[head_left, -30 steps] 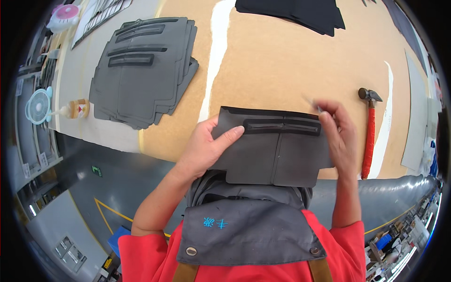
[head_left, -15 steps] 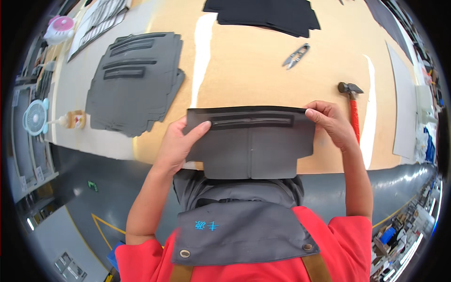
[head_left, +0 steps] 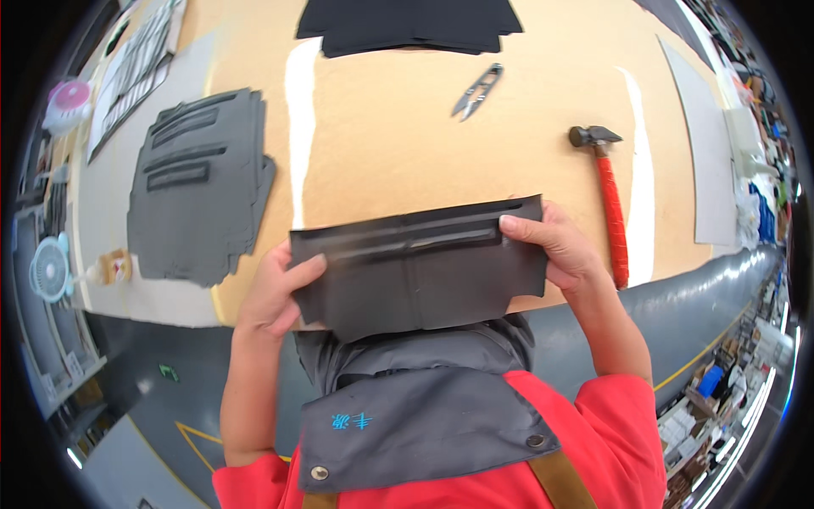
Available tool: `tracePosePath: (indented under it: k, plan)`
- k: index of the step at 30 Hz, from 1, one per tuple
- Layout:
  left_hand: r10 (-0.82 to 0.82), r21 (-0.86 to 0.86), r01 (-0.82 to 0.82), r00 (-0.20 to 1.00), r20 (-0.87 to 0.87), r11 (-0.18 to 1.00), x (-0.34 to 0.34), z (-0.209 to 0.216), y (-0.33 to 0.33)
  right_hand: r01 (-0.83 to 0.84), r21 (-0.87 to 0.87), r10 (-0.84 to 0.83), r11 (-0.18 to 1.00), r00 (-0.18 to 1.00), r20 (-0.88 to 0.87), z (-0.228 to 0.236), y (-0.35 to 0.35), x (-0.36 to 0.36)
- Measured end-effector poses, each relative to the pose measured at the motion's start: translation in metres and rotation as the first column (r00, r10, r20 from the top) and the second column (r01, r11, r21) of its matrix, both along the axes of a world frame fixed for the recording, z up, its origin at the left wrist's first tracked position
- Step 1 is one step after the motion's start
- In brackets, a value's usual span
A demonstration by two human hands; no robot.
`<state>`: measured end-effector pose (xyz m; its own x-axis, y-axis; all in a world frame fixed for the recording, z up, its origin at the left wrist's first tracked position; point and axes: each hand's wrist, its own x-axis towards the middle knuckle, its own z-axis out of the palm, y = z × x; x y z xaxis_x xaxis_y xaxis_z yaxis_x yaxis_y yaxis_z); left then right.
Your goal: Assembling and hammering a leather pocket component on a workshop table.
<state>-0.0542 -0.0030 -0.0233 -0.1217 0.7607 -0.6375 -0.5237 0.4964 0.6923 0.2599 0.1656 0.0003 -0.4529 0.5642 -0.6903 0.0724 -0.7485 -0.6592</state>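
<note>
A dark grey leather-like panel (head_left: pixel 415 293) with a long framed slot along its upper part is held over the table's near edge. My left hand (head_left: pixel 278 290) grips its left end, thumb on top and fingers behind. My right hand (head_left: pixel 560 246) pinches the right end the same way, thumb near the end of the slot. The panel's right end is higher than its left, and its lower edge hangs close to my apron (head_left: pixel 415 424). To the left lies a stack of similar grey panels (head_left: pixel 199 204). A hammer (head_left: pixel 609 204) with a red handle rests right of my right hand.
Thread snips (head_left: pixel 478 92) lie mid-table (head_left: pixel 381 136), with a stack of black pieces (head_left: pixel 411 25) at the far edge. A glue bottle (head_left: pixel 110 267) and a small blue fan (head_left: pixel 52 269) are at the left. A grey sheet (head_left: pixel 699 153) lies at the right.
The panel has tilted, its right end rising and its left end dropping, with both hands still holding it. The whole view has shifted, so the table things appear farther left.
</note>
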Motion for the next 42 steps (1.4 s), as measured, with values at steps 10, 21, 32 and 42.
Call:
tracePosePath:
  k: [10,21,32,42]
  plan:
    - [-0.069,0.138,-0.010,0.831,0.553,0.990,0.003,0.000,-0.010,-0.022,-0.302,-0.102,0.953,0.916,-0.388,-0.001,-0.006,0.010]
    - [-0.207,0.212,0.094,0.762,0.614,0.973,-0.005,0.002,0.008,-0.025,-0.337,-0.200,0.941,0.762,-0.616,-0.006,-0.008,0.009]
    - [-0.112,-0.065,0.122,0.984,0.136,0.990,0.009,0.010,0.037,0.062,-0.045,-0.070,0.997,0.975,-0.212,-0.016,0.000,0.025]
    - [0.017,0.115,0.065,0.800,-0.599,0.991,0.027,0.020,0.021,-0.144,0.721,-0.198,0.677,0.909,0.367,-0.017,-0.014,0.023]
